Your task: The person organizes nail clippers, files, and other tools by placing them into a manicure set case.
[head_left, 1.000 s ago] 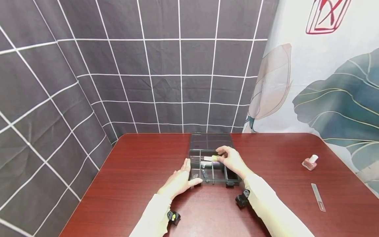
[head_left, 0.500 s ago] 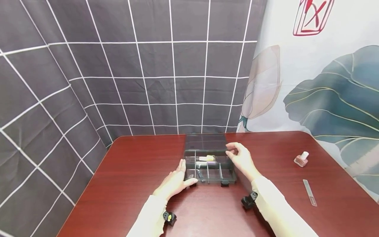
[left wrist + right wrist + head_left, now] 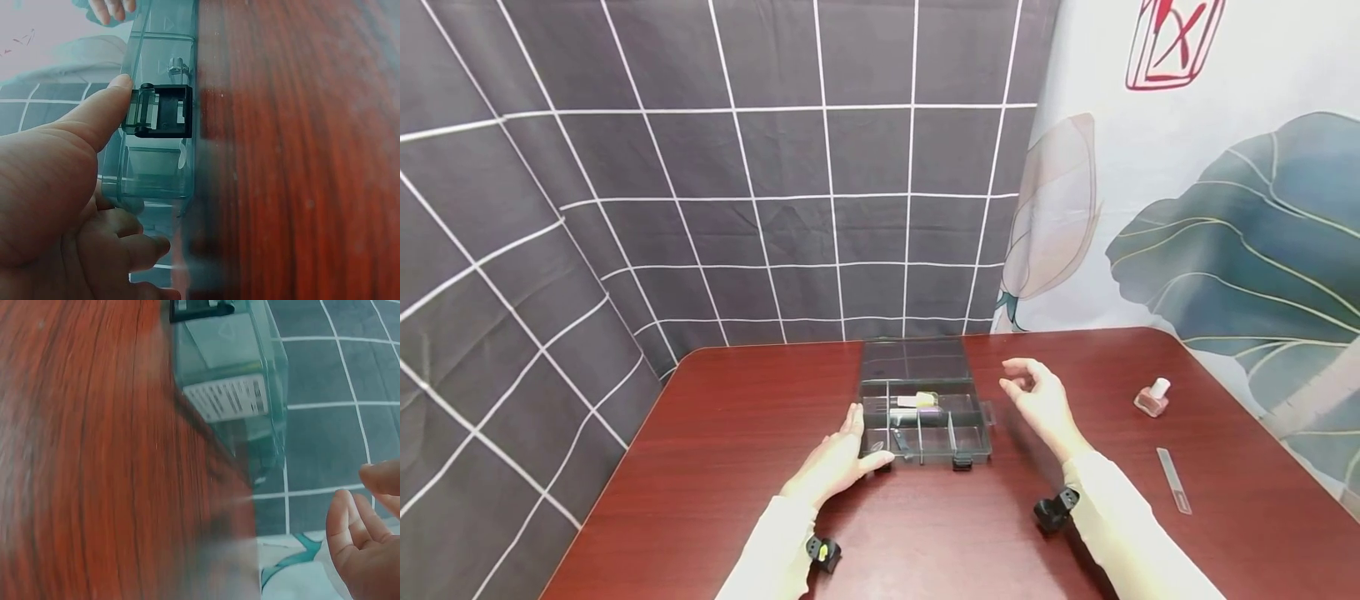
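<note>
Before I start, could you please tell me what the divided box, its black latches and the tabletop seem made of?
Divided box: probably smooth tinted plastic, since it looks transparent. Black latches: likely smooth hard plastic, opaque with crisp edges. Tabletop: wood or laminate, showing streaky reddish grain and a soft sheen.

Gridded grey cloth [image 3: 782, 158] backs a reddish table [image 3: 760, 400].

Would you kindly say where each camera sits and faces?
Head: on the head, facing forward and down at the open box and table; left hand, right hand and sleeves show.
Left wrist: on that wrist, facing the box's black latch; left hand shows.
Right wrist: on that wrist, facing the box's label; right hand shows.
Both wrist views share the box and table.
</note>
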The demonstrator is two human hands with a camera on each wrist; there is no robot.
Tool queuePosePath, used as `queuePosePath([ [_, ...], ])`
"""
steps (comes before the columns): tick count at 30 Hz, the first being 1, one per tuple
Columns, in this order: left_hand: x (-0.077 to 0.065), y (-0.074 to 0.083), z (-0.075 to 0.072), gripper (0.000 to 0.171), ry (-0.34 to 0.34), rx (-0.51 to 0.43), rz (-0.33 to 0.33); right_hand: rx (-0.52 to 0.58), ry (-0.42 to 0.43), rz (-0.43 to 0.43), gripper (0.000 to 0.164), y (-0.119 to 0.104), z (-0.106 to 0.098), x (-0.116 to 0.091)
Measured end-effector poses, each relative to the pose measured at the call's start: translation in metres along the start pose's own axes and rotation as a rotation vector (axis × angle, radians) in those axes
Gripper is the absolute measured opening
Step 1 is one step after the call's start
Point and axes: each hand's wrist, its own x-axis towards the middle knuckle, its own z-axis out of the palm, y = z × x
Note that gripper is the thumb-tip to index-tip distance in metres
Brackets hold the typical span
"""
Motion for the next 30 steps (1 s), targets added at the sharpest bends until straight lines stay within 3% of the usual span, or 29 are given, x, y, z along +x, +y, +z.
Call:
queuePosePath([
  [9, -0.001, -0.001, 0.000, 0.095, 0.005, -0.004, -0.002, -0.019, 0.082, 0.125, 0.025, 0.009, -0.022, -0.008],
  [17, 0.000, 0.000, -0.002, 0.096, 0.016, 0.034, 0.019, -0.048, 0.158, 0.184, 0.026, 0.016, -0.044, -0.014],
  [30, -0.001, 0.003, -0.003, 0.096, -0.004, 0.025, -0.002, -0.065, 0.258, 0.284, 0.029, 0.037, -0.083, -0.021],
])
